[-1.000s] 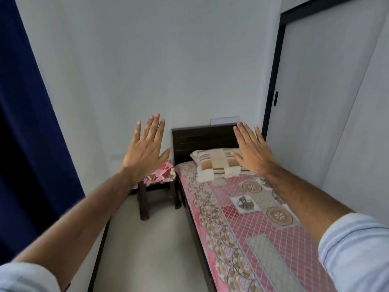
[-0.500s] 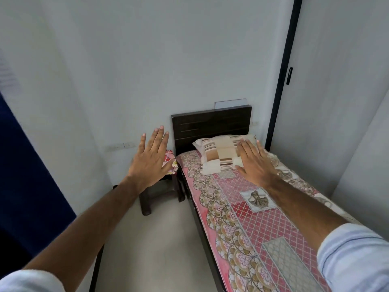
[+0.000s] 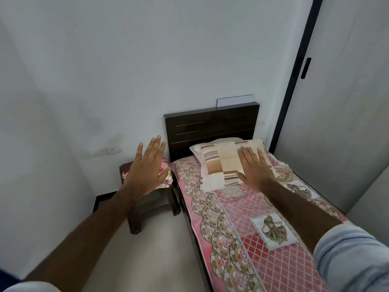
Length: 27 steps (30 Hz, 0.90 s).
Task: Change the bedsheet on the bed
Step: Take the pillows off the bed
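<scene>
A single bed with a dark wooden headboard (image 3: pixel 211 127) stands against the back wall, covered by a pink patterned bedsheet (image 3: pixel 235 209). A cream and brown striped pillow (image 3: pixel 221 163) lies at its head. Both arms are stretched forward, palms down and fingers spread. My left hand (image 3: pixel 147 171) hovers left of the bed, in front of a folded red floral cloth (image 3: pixel 165 175). My right hand (image 3: pixel 253 167) is held in front of the pillow's right part. Neither hand holds anything.
A dark wooden stool (image 3: pixel 147 203) stands beside the bed's head with the floral cloth on it. Pale floor (image 3: pixel 155 249) runs along the bed's left side. Sliding wardrobe doors (image 3: pixel 341 102) flank the bed on the right. A wall socket (image 3: pixel 107 151) sits low on the back wall.
The view has swung right and down, so the blue curtain left the frame. Both open hands have lowered and now sit in front of the stool and the pillow.
</scene>
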Available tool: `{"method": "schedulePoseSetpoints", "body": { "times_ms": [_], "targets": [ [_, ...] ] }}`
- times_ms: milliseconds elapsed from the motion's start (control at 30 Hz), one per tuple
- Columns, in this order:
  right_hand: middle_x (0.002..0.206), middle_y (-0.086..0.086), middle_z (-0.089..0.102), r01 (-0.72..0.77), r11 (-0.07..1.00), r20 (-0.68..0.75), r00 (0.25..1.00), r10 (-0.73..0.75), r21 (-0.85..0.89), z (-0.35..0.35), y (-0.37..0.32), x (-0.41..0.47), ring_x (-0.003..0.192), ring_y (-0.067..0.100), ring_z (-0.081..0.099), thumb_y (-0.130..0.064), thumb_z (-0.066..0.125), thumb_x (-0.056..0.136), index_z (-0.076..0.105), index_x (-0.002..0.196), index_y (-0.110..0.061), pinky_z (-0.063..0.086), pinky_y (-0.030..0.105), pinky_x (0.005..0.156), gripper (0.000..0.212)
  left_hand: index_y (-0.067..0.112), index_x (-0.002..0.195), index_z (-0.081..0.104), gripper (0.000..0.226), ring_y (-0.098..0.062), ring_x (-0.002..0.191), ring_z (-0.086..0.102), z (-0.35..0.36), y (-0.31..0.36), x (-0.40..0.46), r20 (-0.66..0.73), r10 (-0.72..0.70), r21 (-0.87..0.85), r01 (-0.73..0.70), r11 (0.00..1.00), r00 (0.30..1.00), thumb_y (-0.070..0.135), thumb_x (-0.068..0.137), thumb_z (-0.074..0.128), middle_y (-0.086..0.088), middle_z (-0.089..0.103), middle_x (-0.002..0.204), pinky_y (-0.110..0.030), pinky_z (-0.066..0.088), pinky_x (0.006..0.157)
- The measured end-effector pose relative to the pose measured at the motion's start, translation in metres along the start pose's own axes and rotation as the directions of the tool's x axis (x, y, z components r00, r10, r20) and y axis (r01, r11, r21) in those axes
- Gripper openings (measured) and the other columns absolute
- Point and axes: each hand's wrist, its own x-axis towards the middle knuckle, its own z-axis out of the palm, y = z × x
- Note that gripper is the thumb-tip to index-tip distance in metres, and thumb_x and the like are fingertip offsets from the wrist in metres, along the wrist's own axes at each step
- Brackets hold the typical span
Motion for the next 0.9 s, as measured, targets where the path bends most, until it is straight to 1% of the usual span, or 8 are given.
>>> {"method": "schedulePoseSetpoints", "body": {
  "times_ms": [100,200,333,467,533,633,767,900],
  "targets": [
    [0.165,0.014,0.015,-0.011,1.000,0.046,0.999,0.011,-0.005,0.034,-0.013,0.051,0.153,0.032,0.012,-0.052,0.048,0.097,0.012,0.158,-0.008,0.010,0.058,0.122,0.083,0.010,0.159,0.029,0.079,-0.030,0.152,0.010,0.055,-0.027,0.046,0.011,0.035,-0.059,-0.035,0.998,0.999,0.061,0.099,0.023,-0.013,0.019,0.167,-0.055,0.006,0.122],
    [0.164,0.016,0.016,-0.072,0.997,0.105,0.992,0.072,-0.005,0.066,-0.026,0.101,0.152,0.035,0.014,-0.052,0.049,0.097,0.015,0.157,-0.006,0.010,0.062,0.121,0.083,0.012,0.161,0.022,0.074,-0.026,0.153,0.001,0.115,-0.061,0.096,0.036,0.070,-0.082,-0.067,0.994,0.997,0.054,0.102,0.040,-0.010,0.010,0.169,-0.050,-0.006,0.122],
    [0.165,0.015,0.000,-0.164,0.986,0.161,0.974,0.160,0.012,0.102,-0.039,0.150,0.153,0.035,0.000,-0.051,0.040,0.101,0.001,0.157,-0.007,-0.013,0.057,0.118,0.081,0.016,0.163,0.004,0.078,-0.025,0.155,-0.005,0.174,-0.105,0.162,0.061,0.194,-0.100,-0.188,0.977,0.979,0.056,0.104,0.036,-0.007,-0.004,0.170,-0.045,-0.017,0.121],
    [0.163,0.018,0.019,-0.272,0.962,0.229,0.937,0.265,0.001,0.125,-0.045,0.195,0.151,0.036,0.015,-0.048,0.051,0.097,0.018,0.156,-0.003,-0.004,0.058,0.117,0.081,0.011,0.162,0.011,0.076,-0.028,0.156,0.004,0.224,-0.130,0.234,0.078,0.257,-0.132,-0.246,0.960,0.963,0.053,0.104,0.037,-0.012,0.006,0.169,-0.052,0.004,0.126],
    [0.163,0.018,0.021,-0.286,0.958,0.249,0.926,0.282,-0.020,0.140,-0.043,0.216,0.151,0.036,0.017,-0.049,0.051,0.097,0.019,0.156,-0.003,-0.003,0.058,0.116,0.081,0.010,0.161,0.009,0.076,-0.027,0.156,0.005,0.249,-0.130,0.267,0.101,0.306,-0.181,-0.285,0.941,0.947,0.052,0.104,0.037,-0.012,0.007,0.169,-0.054,0.012,0.126],
    [0.165,0.016,0.016,-0.351,0.937,0.249,0.907,0.339,0.002,0.165,-0.031,0.246,0.153,0.034,0.013,-0.047,0.048,0.099,0.013,0.158,-0.004,-0.005,0.056,0.116,0.080,0.012,0.161,0.001,0.078,-0.025,0.157,0.000,0.287,-0.119,0.315,0.129,0.389,-0.227,-0.355,0.907,0.912,0.051,0.104,0.037,-0.011,0.001,0.169,-0.052,0.007,0.126],
    [0.166,0.013,0.013,-0.441,0.896,0.306,0.860,0.407,0.049,0.214,-0.008,0.279,0.153,0.031,0.010,-0.047,0.044,0.100,0.008,0.158,-0.006,-0.007,0.052,0.116,0.080,0.011,0.161,0.012,0.076,-0.025,0.156,0.008,0.342,-0.096,0.376,0.148,0.475,-0.293,-0.420,0.859,0.868,0.050,0.103,0.041,-0.012,0.012,0.169,-0.051,0.009,0.125],
    [0.167,0.011,0.007,-0.592,0.795,0.454,0.749,0.482,0.132,0.276,0.020,0.308,0.154,0.028,0.008,-0.045,0.043,0.101,0.001,0.158,-0.009,0.002,0.049,0.123,0.080,0.013,0.162,0.008,0.072,-0.023,0.157,0.003,0.401,-0.065,0.438,0.236,0.547,-0.355,-0.452,0.818,0.803,0.047,0.104,0.035,-0.009,0.007,0.170,-0.051,0.004,0.126]
  ]
}}
